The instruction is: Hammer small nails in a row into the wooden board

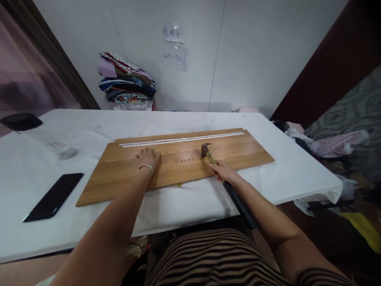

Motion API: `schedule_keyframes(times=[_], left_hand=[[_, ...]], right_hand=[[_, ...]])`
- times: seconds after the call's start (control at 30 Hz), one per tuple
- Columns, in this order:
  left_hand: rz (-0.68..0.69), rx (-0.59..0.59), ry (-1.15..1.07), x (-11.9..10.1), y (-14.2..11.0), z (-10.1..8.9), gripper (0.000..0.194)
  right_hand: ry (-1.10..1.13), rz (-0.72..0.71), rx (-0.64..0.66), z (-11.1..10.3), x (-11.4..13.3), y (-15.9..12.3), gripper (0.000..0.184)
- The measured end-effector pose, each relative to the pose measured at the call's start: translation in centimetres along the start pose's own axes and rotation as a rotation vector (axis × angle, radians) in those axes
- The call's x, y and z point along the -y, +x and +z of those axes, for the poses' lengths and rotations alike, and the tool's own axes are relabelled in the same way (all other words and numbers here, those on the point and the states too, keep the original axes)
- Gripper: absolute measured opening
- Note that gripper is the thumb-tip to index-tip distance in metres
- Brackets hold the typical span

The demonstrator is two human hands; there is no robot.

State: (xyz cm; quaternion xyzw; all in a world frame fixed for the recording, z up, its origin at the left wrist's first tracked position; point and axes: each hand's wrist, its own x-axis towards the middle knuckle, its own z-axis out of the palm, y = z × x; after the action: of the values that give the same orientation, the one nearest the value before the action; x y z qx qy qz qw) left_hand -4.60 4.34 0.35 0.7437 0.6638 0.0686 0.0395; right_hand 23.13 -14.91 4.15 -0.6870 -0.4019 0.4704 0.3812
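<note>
A long wooden board (125,174) lies on the white table (190,198). My left hand (148,159), a bracelet at the wrist, rests flat on the board with fingers stretched out. My right hand (224,171) is closed round the shaft of a hammer (208,153); its dark head sits on the board at the right end of a short row of small nails (183,159). The hammer's black grip sticks out behind my wrist. A thin pale strip (181,140) runs along the board's far edge.
A black phone (55,196) lies left of the board. A clear bottle with a black cap (35,133) lies on its side at far left. Folded fabrics (126,83) are stacked against the wall. Cloth clutter (336,145) sits on the floor to the right.
</note>
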Motion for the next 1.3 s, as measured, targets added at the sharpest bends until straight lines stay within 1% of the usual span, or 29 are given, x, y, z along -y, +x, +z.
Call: schedule_keyframes(times=[0.2,0.37,0.6,0.77,0.93,1.1,1.3], left_hand=[[0.010,-0.024,-0.009,0.2,0.3,0.4,0.054],[0.013,-0.032,-0.022,0.4,0.5,0.6,0.055],[0.012,-0.036,-0.011,0.3,0.3,0.5,0.055],[0.008,-0.006,-0.011,0.2,0.3,0.4,0.055],[-0.009,-0.004,-0.011,0.1,0.2,0.3,0.057],[-0.011,-0.011,-0.011,0.2,0.1,0.4,0.054],[-0.010,-0.022,-0.009,0.1,0.1,0.6,0.054]], right_hand=[[0.030,-0.027,-0.025,0.0,0.4,-0.1,0.031],[0.007,0.002,0.003,0.1,-0.1,0.3,0.035],[0.013,-0.042,-0.006,0.0,-0.3,0.5,0.036],[0.005,0.001,-0.006,0.0,-0.2,0.2,0.034],[0.007,-0.023,-0.006,0.0,0.0,0.0,0.034],[-0.014,-0.016,0.006,0.0,-0.6,0.5,0.033],[0.002,-0.063,0.027,-0.3,-1.0,0.6,0.035]])
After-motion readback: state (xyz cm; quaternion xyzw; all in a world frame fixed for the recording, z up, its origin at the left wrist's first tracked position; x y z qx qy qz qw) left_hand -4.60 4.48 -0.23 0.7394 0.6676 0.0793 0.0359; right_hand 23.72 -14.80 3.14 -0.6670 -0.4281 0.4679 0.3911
